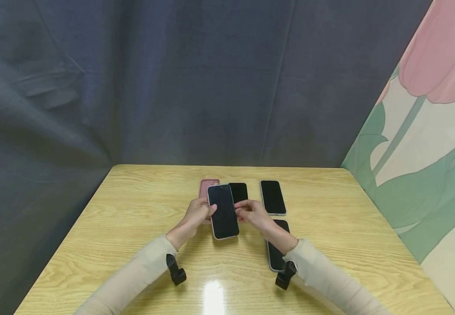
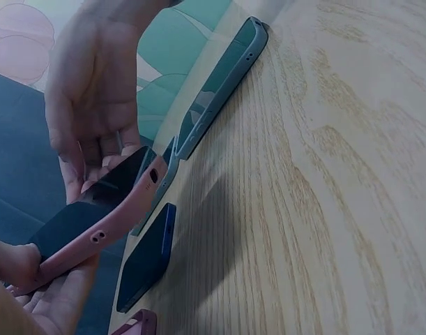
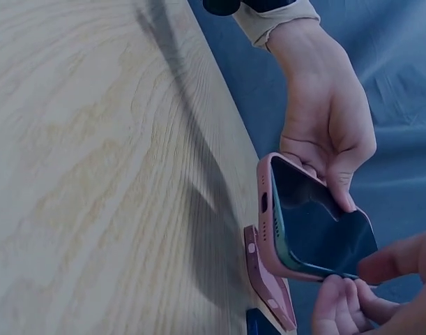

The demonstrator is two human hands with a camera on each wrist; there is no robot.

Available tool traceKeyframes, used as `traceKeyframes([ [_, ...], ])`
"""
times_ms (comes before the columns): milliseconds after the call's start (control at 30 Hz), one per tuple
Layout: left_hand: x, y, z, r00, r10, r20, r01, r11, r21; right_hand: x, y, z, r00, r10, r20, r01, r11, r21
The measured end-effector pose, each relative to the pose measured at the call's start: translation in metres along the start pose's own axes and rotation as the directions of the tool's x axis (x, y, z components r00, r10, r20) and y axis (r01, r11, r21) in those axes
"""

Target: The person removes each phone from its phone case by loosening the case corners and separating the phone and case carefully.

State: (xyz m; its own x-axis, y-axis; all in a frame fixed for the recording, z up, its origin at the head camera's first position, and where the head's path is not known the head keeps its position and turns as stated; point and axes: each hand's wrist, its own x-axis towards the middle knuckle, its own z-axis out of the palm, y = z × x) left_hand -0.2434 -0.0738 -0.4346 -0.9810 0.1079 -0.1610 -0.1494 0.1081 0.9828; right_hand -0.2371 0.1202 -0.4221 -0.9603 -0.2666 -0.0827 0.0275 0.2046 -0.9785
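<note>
A dark-screened smartphone (image 1: 223, 212) in a pink phone case (image 3: 266, 230) is held tilted above the table. My left hand (image 1: 196, 215) grips its left side, thumb over the screen edge and fingers underneath. At the opposite long side my right hand (image 1: 252, 213) pinches the case edge between thumb and fingers. In the right wrist view a strip of the phone's teal side (image 3: 281, 237) shows above the case rim near one corner. The left wrist view shows the pink case's end and side cutouts.
Behind the held phone lie another pink case (image 1: 208, 186) and a dark smartphone (image 1: 238, 191). To the right, one phone in a pale case (image 1: 273, 197) lies farther back; another cased phone (image 1: 276, 256) is partly under my right forearm. A dark curtain (image 1: 227, 87) borders the wooden table (image 1: 132, 197).
</note>
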Motion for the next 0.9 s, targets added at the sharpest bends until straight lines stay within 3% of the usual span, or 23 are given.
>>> traceKeyframes([
  [267, 0.004, -0.007, 0.001, 0.999, 0.008, -0.031, -0.008, 1.000, -0.011, 0.003, 0.004, 0.003, 1.000, 0.022, -0.021, -0.022, 1.000, 0.000],
  [500, 0.003, -0.005, 0.000, 0.999, -0.037, -0.032, 0.037, 0.999, -0.026, 0.004, 0.000, -0.001, 0.999, 0.036, -0.020, -0.036, 0.999, 0.002],
  [900, 0.001, -0.003, 0.001, 0.999, -0.002, 0.035, 0.006, 0.996, -0.089, 0.007, -0.004, -0.010, 0.998, 0.064, -0.011, -0.063, 0.994, 0.090],
])
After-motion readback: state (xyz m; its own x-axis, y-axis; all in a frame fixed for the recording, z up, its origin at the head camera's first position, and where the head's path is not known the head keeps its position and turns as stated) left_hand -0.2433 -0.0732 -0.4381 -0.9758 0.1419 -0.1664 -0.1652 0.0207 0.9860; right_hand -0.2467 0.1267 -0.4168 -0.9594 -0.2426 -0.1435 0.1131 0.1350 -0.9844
